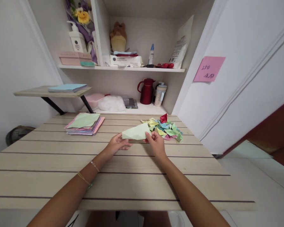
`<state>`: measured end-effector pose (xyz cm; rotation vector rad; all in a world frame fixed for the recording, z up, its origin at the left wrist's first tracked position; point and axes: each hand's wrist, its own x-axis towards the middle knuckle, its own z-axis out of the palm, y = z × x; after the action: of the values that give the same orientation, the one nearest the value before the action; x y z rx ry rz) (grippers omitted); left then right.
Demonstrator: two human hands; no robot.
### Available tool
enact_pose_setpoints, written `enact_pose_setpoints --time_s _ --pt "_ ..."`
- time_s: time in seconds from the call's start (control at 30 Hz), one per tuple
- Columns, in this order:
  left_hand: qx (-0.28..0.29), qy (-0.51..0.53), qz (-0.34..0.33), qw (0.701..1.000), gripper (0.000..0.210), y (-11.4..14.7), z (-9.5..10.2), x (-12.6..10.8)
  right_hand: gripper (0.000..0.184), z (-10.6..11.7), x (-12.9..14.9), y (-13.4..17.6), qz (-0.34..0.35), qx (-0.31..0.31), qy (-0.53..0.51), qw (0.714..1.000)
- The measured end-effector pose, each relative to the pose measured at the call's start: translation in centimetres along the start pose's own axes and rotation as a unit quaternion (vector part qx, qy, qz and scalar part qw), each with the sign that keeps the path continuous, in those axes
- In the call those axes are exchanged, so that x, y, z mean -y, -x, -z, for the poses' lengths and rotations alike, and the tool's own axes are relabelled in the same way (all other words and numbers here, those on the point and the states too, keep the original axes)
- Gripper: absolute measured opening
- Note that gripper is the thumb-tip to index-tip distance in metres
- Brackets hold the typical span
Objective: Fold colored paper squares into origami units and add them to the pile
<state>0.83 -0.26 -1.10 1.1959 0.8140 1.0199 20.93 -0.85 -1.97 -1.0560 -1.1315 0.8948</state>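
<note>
A pale green sheet of paper (136, 132) is held up above the wooden table, apparently folded into a long shape that is narrower at its left end. At that left end is my left hand (117, 145), its fingers loosely bent around the edge and partly behind the paper. My right hand (156, 143) pinches the lower right corner, thumb in front and the other fingers mostly hidden. Just beyond my right hand lies a pile of folded paper pieces (164, 127) in yellow, green, blue and pink, with a red one (163, 118) at the back.
A stack of coloured paper (84, 123) sits on the table (109, 189) at left. Behind it, a small raised shelf (35, 91) carries blue sheets (67, 87). A red jug (146, 91) and a cup (160, 94) stand at the back, under a loaded cabinet shelf (144, 69).
</note>
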Motion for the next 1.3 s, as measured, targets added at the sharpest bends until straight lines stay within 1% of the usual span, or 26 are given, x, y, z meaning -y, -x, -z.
enact_pose_setpoints --time_s 0.07,0.13,0.23,0.33,0.4,0.53,0.63,0.7,0.77,0.87,0.93,1.0,1.07,1.17,1.23,1.3 --pt "0.004 -0.004 0.001 1.000 0.044 0.0 -0.1 0.0 0.036 0.0 0.1 0.1 0.008 -0.010 0.015 1.000" --pt "0.000 -0.020 -0.003 1.000 0.045 -0.1 -0.1 0.1 0.036 0.0 0.2 0.2 0.007 -0.006 0.019 1.000" --pt "-0.024 -0.045 -0.015 0.999 0.045 -0.4 -0.1 0.4 0.036 -0.2 0.3 0.3 -0.005 0.020 0.008 1.000" --pt "-0.047 -0.049 -0.015 0.998 0.040 -0.6 0.0 0.6 0.037 -0.3 0.3 0.3 -0.017 0.037 -0.013 0.999" --pt "-0.065 -0.041 -0.016 0.997 0.036 -0.6 0.1 0.6 0.037 -0.3 0.3 0.4 -0.018 0.030 -0.018 0.999" --pt "-0.098 -0.043 -0.031 0.994 0.035 -0.6 0.3 0.3 0.037 -0.3 0.3 0.4 -0.010 0.007 -0.005 1.000" --pt "-0.117 -0.058 -0.048 0.990 0.042 -0.6 0.3 0.3 0.035 -0.5 0.2 0.5 -0.004 0.016 -0.023 1.000" --pt "-0.124 -0.059 -0.061 0.989 0.054 -0.5 0.0 0.4 0.041 -0.8 0.1 0.5 -0.003 0.034 -0.055 0.998" --pt "-0.110 -0.054 -0.071 0.990 0.066 -0.3 -0.4 0.5 0.056 -1.1 0.1 0.5 -0.009 0.052 -0.088 0.995" --pt "-0.048 -0.051 -0.071 0.995 0.073 0.2 -1.1 0.3 0.069 -1.2 -0.1 0.5 -0.024 0.062 -0.115 0.991" --pt "-0.026 -0.063 -0.067 0.995 0.068 0.4 -1.3 -0.1 0.074 -1.0 -0.2 0.4 -0.032 0.066 -0.119 0.990" --pt "-0.024 -0.081 -0.064 0.994 0.053 0.5 -1.3 -0.4 0.079 -0.8 -0.3 0.3 -0.036 0.080 -0.118 0.989" --pt "-0.019 -0.087 -0.054 0.995 0.041 0.5 -0.9 -0.6 0.080 -0.6 -0.4 0.2 -0.042 0.111 -0.116 0.986" --pt "-0.012 -0.064 -0.044 0.997 0.040 0.2 -0.5 -0.3 0.077 -0.6 -0.6 0.4 -0.046 0.156 -0.099 0.982" --pt "-0.004 -0.047 -0.045 0.998 0.038 0.0 -0.3 0.1 0.073 -0.7 -0.5 0.6 -0.034 0.167 -0.075 0.983" --pt "-0.007 -0.044 -0.054 0.998 0.032 -0.2 -0.3 0.4 0.069 -0.6 -0.3 0.8 -0.001 0.164 -0.031 0.986"
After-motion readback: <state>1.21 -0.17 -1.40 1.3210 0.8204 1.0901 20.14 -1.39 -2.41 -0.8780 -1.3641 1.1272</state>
